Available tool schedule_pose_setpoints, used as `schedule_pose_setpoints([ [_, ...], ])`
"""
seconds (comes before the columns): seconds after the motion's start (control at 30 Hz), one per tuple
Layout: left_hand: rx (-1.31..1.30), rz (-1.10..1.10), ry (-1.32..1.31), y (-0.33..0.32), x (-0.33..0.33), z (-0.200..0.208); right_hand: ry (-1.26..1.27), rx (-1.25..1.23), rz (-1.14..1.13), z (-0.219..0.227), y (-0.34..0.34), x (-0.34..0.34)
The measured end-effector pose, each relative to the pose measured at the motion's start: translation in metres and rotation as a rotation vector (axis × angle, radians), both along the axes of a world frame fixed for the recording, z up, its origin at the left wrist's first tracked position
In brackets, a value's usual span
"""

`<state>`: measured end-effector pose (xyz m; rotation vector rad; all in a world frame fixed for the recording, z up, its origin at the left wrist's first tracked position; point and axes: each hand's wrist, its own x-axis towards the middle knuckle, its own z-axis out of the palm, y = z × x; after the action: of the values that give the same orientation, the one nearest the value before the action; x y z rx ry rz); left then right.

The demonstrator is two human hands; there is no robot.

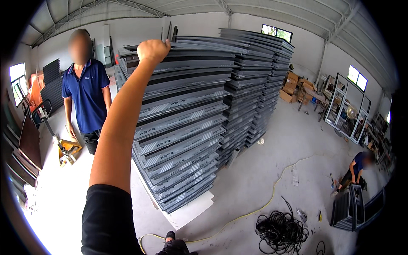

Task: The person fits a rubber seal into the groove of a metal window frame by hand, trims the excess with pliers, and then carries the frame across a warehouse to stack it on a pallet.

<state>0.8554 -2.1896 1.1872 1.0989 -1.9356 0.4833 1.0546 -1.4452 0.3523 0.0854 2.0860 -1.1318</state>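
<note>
My left arm, in a short black sleeve, reaches up across the view. At its end my left hand (pixel 151 51) is closed at the near top edge of a tall stack of dark grey metal frames (pixel 182 114). The fingers curl away out of sight over the topmost frame (pixel 204 46), with the thumb showing on the right. Film with white stripes and print covers the edges of the frames. White board (pixel 193 211) lies under the stack. My right hand is out of the picture.
More stacks (pixel 248 85) adjoin on the right. A person in a navy shirt (pixel 87 95) stands at left near a yellow pallet jack (pixel 68 151). Black cable (pixel 281 231) and a yellow hose (pixel 274 191) lie on the floor. Another person (pixel 359 168) bends over frames (pixel 352 208) at right.
</note>
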Motion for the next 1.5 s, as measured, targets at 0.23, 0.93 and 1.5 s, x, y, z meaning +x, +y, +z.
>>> schedule_pose_setpoints([
  [0.23,-0.036,0.013,0.0,-0.002,-0.004,0.0,-0.1,0.061,0.027,0.0,-0.021,-0.025],
  [0.93,-0.039,0.01,0.026,-0.001,-0.006,-0.001,-0.004,0.124,0.202,-0.03,-0.033,-0.041],
  [1.5,-0.054,-0.036,0.06,-0.011,0.002,-0.003,0.176,0.373,0.798,-0.077,0.004,-0.041],
])
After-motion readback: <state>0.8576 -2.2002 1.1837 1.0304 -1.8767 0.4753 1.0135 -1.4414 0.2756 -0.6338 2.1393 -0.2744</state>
